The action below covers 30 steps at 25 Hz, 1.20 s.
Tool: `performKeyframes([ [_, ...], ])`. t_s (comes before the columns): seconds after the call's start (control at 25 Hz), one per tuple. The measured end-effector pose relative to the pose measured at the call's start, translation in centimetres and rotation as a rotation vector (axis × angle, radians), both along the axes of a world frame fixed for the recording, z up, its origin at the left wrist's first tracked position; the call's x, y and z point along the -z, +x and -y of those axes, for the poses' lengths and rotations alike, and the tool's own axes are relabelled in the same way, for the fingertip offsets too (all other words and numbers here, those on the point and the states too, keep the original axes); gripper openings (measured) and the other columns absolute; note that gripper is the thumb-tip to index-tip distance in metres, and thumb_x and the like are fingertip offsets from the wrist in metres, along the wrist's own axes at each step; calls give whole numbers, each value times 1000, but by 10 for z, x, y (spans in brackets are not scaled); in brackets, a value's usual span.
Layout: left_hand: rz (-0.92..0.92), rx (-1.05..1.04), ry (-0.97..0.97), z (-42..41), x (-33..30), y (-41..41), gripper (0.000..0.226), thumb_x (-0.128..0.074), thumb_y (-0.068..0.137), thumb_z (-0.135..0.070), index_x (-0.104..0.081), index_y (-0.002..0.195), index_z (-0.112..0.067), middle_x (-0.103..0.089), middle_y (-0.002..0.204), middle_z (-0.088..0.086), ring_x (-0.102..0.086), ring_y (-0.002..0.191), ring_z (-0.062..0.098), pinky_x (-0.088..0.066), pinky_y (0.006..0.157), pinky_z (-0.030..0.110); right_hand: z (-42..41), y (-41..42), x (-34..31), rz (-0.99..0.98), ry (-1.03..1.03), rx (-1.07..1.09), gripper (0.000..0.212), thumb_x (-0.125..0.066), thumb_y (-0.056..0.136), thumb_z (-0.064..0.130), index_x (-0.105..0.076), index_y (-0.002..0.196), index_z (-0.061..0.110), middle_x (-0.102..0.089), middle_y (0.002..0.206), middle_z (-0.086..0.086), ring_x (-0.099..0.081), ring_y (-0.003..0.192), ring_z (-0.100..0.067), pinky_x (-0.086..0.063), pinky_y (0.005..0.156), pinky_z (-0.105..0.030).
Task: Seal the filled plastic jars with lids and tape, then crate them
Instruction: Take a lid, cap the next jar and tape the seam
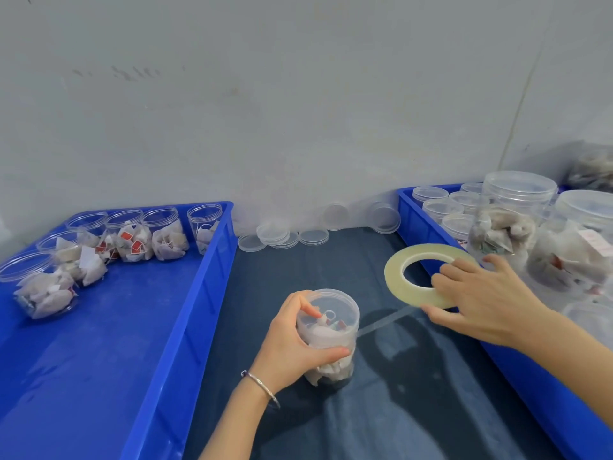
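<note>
A clear plastic jar (331,330) filled with tea bags stands on the dark table in the lower middle, a clear lid on top. My left hand (292,343) grips its side, thumb over the lid's rim. My right hand (481,297) holds a large ring of clear tape (398,277) to the jar's right. A strip of tape (384,322) stretches from the roll to the jar just under the lid.
A blue crate (205,293) on the left holds several open filled jars (162,234) along its far side. A second blue crate (431,237) on the right holds lidded jars (510,220). Loose clear lids (282,235) lie by the grey wall.
</note>
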State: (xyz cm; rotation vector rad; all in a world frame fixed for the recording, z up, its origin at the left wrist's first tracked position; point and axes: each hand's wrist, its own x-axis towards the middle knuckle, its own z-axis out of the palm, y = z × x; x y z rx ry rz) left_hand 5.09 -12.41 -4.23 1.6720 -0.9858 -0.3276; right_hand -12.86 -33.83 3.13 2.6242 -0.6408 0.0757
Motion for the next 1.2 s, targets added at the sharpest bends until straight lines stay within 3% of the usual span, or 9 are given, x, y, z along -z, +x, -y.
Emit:
performKeyframes([
  [0.16,-68,52,-15,-5,4,9,57,-92,54,-8,-48,88,-15,-58,122,-14,-57,113,2,-53,82,23,8,42,17,-6,88,-42,45,-19,89,66,-39,87,26,-37,90,13,-39,97,-9,-31,69,-28],
  [0.24,-105,109,-13,-8,5,12,57,-92,55,-6,-47,89,-13,-59,119,-21,-58,115,3,-54,79,25,6,64,19,38,102,-88,46,-22,90,66,-39,88,24,-36,91,13,-40,99,-10,-30,63,-27],
  [0.36,-159,170,10,-10,4,20,60,-92,53,-9,-45,90,-11,-60,121,-20,-58,117,7,-56,85,34,0,87,19,78,74,-165,50,-22,91,65,-47,94,22,-42,95,11,-43,106,-12,-30,62,-28],
  [0.52,-199,267,60,-12,0,34,72,-88,57,2,-40,108,-13,-62,115,-13,-59,111,6,-52,86,26,-10,100,21,80,120,-236,51,-23,93,64,-48,94,20,-49,101,8,-44,106,-14,-30,64,-28],
  [0.68,-188,308,116,-14,-13,37,79,-87,57,5,-42,119,-15,-48,137,-10,-52,122,3,-49,93,24,-18,103,17,74,228,-265,47,-27,94,60,-44,89,17,-40,93,7,-41,102,-15,-33,67,-30],
  [0.8,13,175,137,-16,-27,33,64,-90,57,-7,-62,113,-22,-40,128,-10,-46,115,-9,-45,90,11,-23,100,9,47,362,-278,35,-26,92,47,-36,79,17,-36,86,3,-36,92,-18,-33,67,-31],
  [0.92,149,145,304,-22,-41,33,66,-88,64,-14,-59,119,-34,-42,121,-8,-47,110,-5,-42,83,3,-29,95,5,-14,324,-264,31,-26,95,41,-36,82,15,-35,88,0,-31,86,-19,-31,65,-32],
  [1.12,310,-136,621,12,-44,-8,98,-73,63,-66,-27,139,-27,-33,131,-4,-38,122,18,-44,93,31,-34,87,-1,-19,142,-297,32,-23,98,44,-35,89,17,-32,91,2,-25,85,-15,-29,63,-32],
  [1.2,400,-267,616,24,-37,-19,100,-62,72,-69,-19,145,-17,-30,137,1,-31,128,21,-42,95,36,-30,81,-4,-25,102,-290,36,-22,99,49,-40,95,19,-31,94,5,-24,86,-13,-30,65,-32],
])
